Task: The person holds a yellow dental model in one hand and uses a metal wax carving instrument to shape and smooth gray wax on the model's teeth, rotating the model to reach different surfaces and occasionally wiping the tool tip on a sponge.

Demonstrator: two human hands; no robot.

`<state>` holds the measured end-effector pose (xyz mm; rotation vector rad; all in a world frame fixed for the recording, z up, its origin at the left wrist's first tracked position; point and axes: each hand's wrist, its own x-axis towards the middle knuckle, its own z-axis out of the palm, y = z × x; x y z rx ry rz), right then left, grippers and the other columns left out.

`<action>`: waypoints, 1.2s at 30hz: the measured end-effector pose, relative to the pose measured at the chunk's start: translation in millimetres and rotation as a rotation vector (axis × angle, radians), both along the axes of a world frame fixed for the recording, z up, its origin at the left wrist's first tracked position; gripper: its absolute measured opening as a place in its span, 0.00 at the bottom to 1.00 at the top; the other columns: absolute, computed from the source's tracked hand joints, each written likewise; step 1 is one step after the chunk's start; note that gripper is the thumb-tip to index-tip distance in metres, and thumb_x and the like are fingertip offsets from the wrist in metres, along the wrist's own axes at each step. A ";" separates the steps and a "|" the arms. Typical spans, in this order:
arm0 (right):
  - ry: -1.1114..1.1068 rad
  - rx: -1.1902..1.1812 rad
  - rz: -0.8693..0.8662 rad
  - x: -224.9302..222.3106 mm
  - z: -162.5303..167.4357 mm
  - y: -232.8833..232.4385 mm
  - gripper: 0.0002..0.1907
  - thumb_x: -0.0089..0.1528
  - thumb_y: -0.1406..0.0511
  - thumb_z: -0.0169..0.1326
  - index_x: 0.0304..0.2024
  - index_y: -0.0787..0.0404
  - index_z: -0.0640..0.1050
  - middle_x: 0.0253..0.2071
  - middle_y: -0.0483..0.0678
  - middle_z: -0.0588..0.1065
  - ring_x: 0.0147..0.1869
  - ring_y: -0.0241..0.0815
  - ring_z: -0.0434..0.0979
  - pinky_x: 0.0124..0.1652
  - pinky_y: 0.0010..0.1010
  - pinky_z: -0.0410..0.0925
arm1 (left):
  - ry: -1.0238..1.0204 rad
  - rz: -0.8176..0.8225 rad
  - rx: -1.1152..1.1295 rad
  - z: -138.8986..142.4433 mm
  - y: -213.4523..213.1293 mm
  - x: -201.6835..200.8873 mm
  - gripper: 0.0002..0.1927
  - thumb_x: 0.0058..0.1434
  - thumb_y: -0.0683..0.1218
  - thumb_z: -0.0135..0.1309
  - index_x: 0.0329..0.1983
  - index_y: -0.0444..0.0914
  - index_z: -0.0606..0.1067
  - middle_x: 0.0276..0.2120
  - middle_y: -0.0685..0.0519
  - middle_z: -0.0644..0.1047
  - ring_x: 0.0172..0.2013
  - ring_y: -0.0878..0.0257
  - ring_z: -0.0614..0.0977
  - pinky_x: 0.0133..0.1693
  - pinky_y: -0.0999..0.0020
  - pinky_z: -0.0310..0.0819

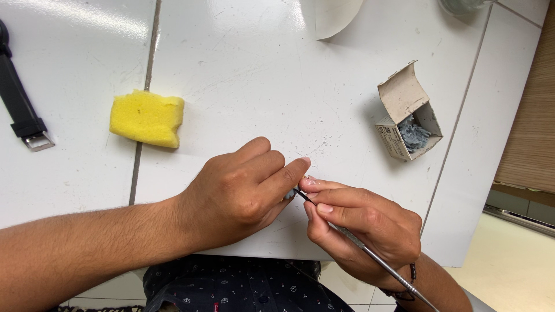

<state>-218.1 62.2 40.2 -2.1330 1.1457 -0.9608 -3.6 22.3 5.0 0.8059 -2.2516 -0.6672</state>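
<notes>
My left hand (243, 193) rests on the white table near its front edge, fingers curled around a small piece that is mostly hidden; only a pale bit shows at the fingertips (289, 194). My right hand (361, 222) grips a thin metal tool (370, 254) like a pen, its dark tip touching the small piece between the two hands. The tool's shaft runs down to the lower right past my wrist.
A yellow sponge (147, 118) lies to the left. An open small cardboard box (407, 115) with grey material inside stands at the right. A black strap with a metal buckle (20, 107) lies at the far left. A white curved object (335, 16) sits at the top edge.
</notes>
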 end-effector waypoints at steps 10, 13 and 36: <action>-0.003 0.039 -0.009 -1.5 -0.9 -0.5 0.14 0.58 0.77 0.66 0.36 0.64 0.72 0.39 0.55 0.81 0.53 0.50 0.86 0.52 0.32 0.83 | -0.004 -0.001 0.007 -3.8 0.2 -0.7 0.21 0.56 0.40 0.67 0.52 0.29 0.78 0.29 0.53 0.73 0.31 0.64 0.75 0.24 0.71 0.70; -0.022 0.057 -0.006 -2.0 -0.4 -0.4 0.14 0.58 0.77 0.65 0.36 0.64 0.72 0.38 0.55 0.81 0.53 0.50 0.87 0.54 0.34 0.82 | -0.008 -0.002 0.011 -4.4 0.5 -1.5 0.21 0.57 0.40 0.67 0.52 0.29 0.78 0.29 0.53 0.73 0.31 0.64 0.74 0.24 0.71 0.70; -0.037 0.071 -0.004 -5.7 -5.0 0.7 0.13 0.58 0.77 0.65 0.37 0.65 0.72 0.40 0.57 0.81 0.53 0.49 0.86 0.55 0.36 0.82 | -0.001 -0.003 -0.025 -6.4 -0.1 -2.3 0.19 0.57 0.39 0.66 0.52 0.29 0.78 0.28 0.54 0.72 0.30 0.64 0.73 0.24 0.70 0.69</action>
